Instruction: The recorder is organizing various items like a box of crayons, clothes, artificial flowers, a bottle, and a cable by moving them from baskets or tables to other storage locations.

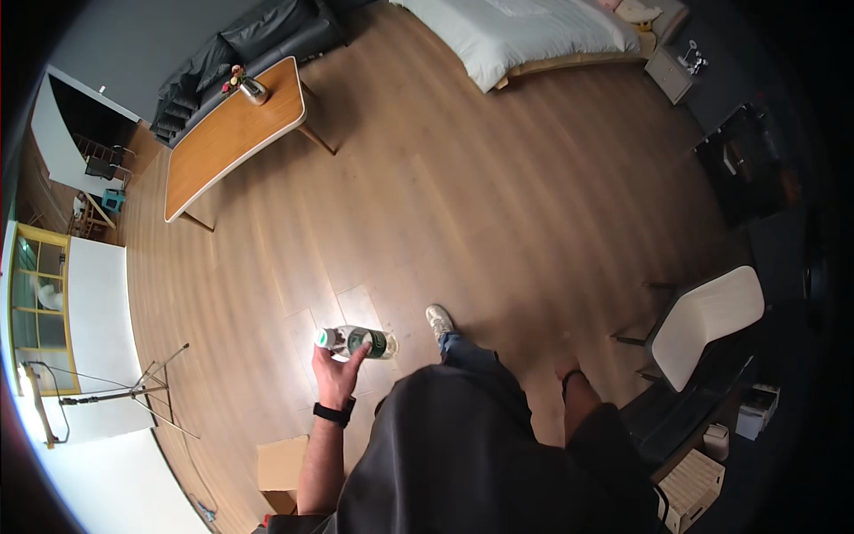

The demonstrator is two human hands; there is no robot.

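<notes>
A clear plastic bottle (369, 343) with a dark green label and a whitish cap lies nearly level in front of me, its cap end toward the left. My left hand (336, 374) is closed round it, the thumb pressed along the label. There is a black band on that wrist. My right hand (567, 367) hangs low at my side above the floor, apart from any object. Its fingers are small and blurred, so their pose does not show. A dark band circles the right wrist.
Far left, a wooden table (233, 133) carries a vase of flowers (253, 90), with a black sofa (253, 40) behind. A bed (525, 36) stands ahead. At right is a white chair (707, 325); a tripod lamp (151, 389) and cardboard box (280, 465) are at left.
</notes>
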